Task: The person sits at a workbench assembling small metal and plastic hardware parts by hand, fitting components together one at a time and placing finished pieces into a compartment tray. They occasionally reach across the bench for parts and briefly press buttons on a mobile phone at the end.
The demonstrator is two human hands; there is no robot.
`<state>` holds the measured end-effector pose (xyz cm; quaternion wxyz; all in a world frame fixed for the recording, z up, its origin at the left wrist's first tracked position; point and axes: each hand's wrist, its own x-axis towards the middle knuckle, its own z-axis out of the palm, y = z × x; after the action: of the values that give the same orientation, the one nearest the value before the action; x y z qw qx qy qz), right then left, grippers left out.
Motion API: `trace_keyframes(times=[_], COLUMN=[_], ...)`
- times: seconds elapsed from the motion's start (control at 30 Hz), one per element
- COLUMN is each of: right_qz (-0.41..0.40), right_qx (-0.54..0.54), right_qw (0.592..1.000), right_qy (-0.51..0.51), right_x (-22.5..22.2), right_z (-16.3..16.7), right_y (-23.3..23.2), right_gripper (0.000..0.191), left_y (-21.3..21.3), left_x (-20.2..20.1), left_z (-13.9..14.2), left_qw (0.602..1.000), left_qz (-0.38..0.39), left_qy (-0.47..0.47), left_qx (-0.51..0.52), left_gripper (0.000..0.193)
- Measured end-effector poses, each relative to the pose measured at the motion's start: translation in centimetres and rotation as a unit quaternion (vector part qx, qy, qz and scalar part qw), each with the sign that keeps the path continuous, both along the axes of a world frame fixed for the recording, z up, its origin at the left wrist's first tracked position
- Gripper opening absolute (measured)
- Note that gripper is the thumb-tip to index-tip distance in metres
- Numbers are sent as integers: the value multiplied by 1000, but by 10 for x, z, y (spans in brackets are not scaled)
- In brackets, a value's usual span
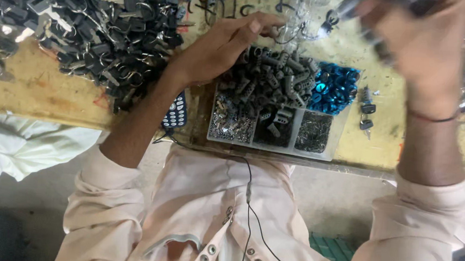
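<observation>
- Far left, we see a big heap of keys (87, 27) with black plastic heads and steel blades, many on thin wire rings, spread across a worn yellowish wooden bench (33, 92). They look hard, light singly, and tangle-prone as a pile.
- Just right of the heap, a small blue keypad phone (175, 112) lies half under our left forearm, a thin black cable trailing from it down our shirt.
- Our left hand (222, 45) reaches over the divided clear tray (321, 153), fingers loosely curled and tips pinched near a thin wire ring (288, 33) at the tray's far edge. We judge that ring springy, slippery and light, best taken by its rim between thumb and forefinger.
- The tray holds dark grey ribbed lock cylinders (271, 79) piled high, glossy blue metal rings (333, 87), small silvery bits and fine dark pins. The cylinders seem stiff, dense and easy to grip around the barrel.
- Right of the tray, two loose black-headed keys (366, 115) lie on the bench.
- Our right hand (426, 57) is raised and motion-blurred, closed around a dark object (361, 6) we cannot identify, likely rigid metal or plastic.
- More keys lie at the far right edge.
</observation>
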<state>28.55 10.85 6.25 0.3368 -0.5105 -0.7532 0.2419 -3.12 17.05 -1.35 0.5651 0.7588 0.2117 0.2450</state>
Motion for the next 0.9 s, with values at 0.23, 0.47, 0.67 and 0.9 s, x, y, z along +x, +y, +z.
trace_keyframes(times=[0.23, 0.47, 0.67, 0.9], right_qz=[36, 10, -14, 4], right_qx=[126, 242, 278, 225], right_qw=[986, 941, 926, 942], right_qy=[-107, -235, -254, -250], right_x=[-111, -125, -127, -134], right_z=[-24, -45, -63, -70], right_y=[-39, -51, -58, -69], right_gripper=[37, 44, 51, 67], left_y=[-8, -18, -27, -34], left_x=[-6, -2, 0, 2], left_z=[-18, -18, -18, -22], left_qw=[997, 994, 984, 976], left_qz=[18, 22, 68, 91], left_qy=[-74, -106, -44, -27], left_qx=[-18, 16, 161, 198], left_gripper=[66, 59, 45, 43])
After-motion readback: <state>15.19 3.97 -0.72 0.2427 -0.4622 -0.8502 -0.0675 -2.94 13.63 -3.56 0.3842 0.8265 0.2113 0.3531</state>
